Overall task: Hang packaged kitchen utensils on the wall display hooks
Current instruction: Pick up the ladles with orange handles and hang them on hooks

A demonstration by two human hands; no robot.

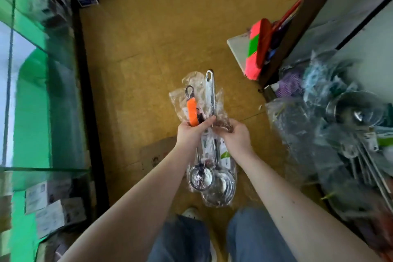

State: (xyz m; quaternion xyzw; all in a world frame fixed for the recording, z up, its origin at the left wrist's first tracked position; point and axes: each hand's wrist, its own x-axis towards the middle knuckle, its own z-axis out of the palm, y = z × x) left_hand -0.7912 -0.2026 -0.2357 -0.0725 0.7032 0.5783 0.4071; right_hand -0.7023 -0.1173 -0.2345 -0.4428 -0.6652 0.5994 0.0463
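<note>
Stage: early, nothing hung, hooks not in view | left hand [191, 132] grips bagged orange-handled ladle [192, 112] and steel ladle [210, 91] above floor [148, 49] | right hand [236, 137] pinches their plastic wrap [219, 98] | pile of bagged utensils [340, 134] lies at right, unhung.

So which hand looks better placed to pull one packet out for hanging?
Probably the right hand: it pinches only the clear plastic wrap by the long steel ladle, while the left hand grips the whole bundle.

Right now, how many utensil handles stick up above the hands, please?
2: an orange handle at left, a longer steel handle right of it; more may be hidden.
</note>
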